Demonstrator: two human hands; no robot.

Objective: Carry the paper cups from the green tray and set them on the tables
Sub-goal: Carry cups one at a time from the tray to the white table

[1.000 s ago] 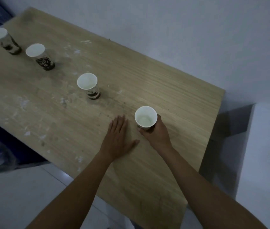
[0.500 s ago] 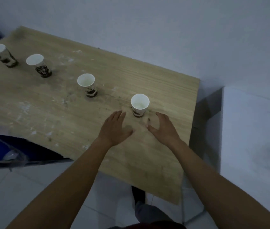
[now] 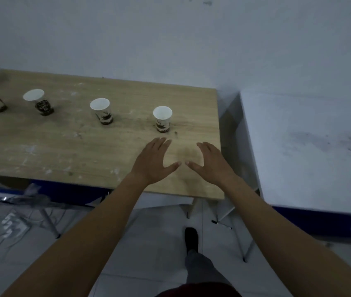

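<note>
Cups: the nearest paper cup (image 3: 162, 118) stands just beyond my left hand (image 3: 153, 161); my right hand (image 3: 212, 162) is empty too, both spread. Next I likely fetch more.

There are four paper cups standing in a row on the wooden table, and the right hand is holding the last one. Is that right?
Not quite. The head view shows the right hand open and empty, apart from the nearest cup; the left hand is empty too. The rest holds: four paper cups stand in a row on the wooden table.
</note>
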